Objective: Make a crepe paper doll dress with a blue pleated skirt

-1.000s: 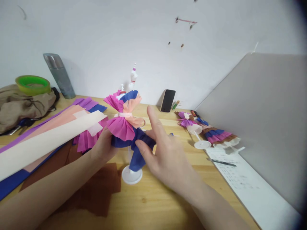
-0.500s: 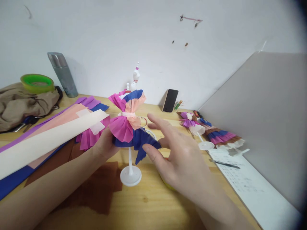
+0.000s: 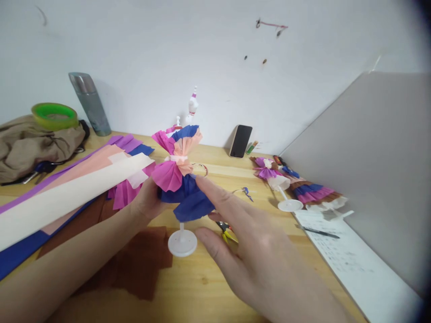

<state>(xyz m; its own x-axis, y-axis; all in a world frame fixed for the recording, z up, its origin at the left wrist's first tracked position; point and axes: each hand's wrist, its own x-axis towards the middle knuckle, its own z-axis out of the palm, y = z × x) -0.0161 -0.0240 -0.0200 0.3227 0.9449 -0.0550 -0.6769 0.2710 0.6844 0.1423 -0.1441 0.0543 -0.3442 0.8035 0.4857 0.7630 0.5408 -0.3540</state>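
A small crepe-paper dress (image 3: 167,175) in magenta, peach and blue, tied at the middle with a pale band, stands upright on a white stand with a round base (image 3: 182,244). My left hand (image 3: 147,199) grips the dress from its left side, its fingertips hidden behind the paper. A strip of blue crepe paper (image 3: 193,205) fans out around the lower part of the dress. Against the right edge of that strip, the index finger of my right hand (image 3: 244,237) touches the paper. The thumb of this hand is spread apart below.
Long crepe-paper strips (image 3: 74,193) lie at left, with brown paper (image 3: 144,264) in front. Behind my right fingers are yellow-handled pliers (image 3: 229,234). A phone (image 3: 240,141) leans on the wall. More paper dresses (image 3: 313,190), a pen (image 3: 321,232) and written paper (image 3: 357,260) lie at right.
The blue strip has swung from a pointed end at the right to lie across the front of the dress. My right fingers have spread, uncovering the pliers. My left hand keeps its hold.
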